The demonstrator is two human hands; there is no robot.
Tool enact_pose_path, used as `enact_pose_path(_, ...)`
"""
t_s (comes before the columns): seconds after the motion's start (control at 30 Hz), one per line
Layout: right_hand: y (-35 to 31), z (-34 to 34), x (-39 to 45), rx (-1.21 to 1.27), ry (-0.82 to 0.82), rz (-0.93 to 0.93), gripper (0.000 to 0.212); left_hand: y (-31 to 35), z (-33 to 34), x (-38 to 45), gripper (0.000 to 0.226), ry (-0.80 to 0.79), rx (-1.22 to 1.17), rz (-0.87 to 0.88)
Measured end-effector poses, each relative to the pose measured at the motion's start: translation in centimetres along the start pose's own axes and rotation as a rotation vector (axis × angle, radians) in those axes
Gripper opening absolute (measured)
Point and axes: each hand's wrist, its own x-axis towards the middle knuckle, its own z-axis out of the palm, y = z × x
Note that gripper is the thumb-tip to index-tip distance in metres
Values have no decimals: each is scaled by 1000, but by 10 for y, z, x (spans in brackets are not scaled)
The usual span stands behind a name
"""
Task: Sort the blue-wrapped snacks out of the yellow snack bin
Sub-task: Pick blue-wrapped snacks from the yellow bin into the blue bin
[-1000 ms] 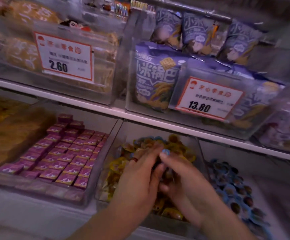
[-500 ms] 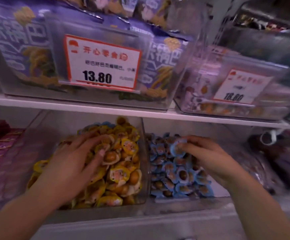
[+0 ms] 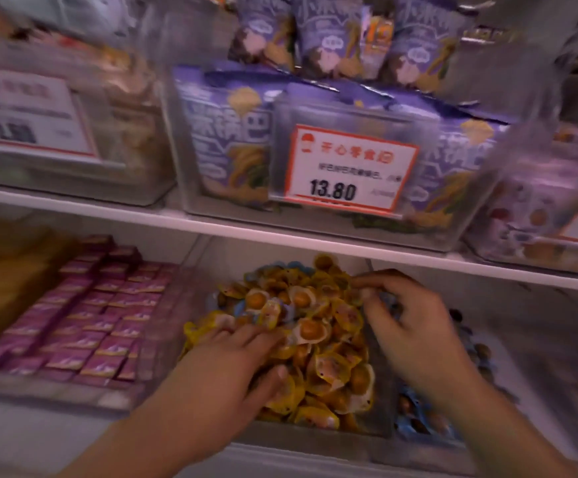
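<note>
Two bare forearms enter from the near edge — no sleeves, watch or bracelet show on them. The left hand point(image 3: 225, 370) and right hand point(image 3: 415, 326) wear no gloves — short fingernails.

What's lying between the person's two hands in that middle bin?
In the head view, yellow-wrapped snacks heaped in the clear bin fill the stretch between the left hand and the right hand.

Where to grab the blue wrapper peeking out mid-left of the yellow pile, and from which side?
Judging from the head view: pinch the exposed flat edge of the blue-wrapped snack, coming from above and the left, since yellow snacks overlap its right side. The left hand lies flat just below it and is nearest; the right hand is at the pile's far right. Blur hides the wrapper's exact outline.
</note>
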Motion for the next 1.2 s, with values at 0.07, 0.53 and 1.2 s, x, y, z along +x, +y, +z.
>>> enact_pose_path(0.07,-21,30,16,-39,-234,-53,25,-3,3,-7,59,-6,18,-26)
enact_pose_path(0.53,-6,130,107,-591,-1044,-215,78,-9,5,-12,51,11,-58,-122)
enact_pose_path(1.2,-8,130,113,-320,-782,16,13,-20,12,-6,49,176,-191,-143)
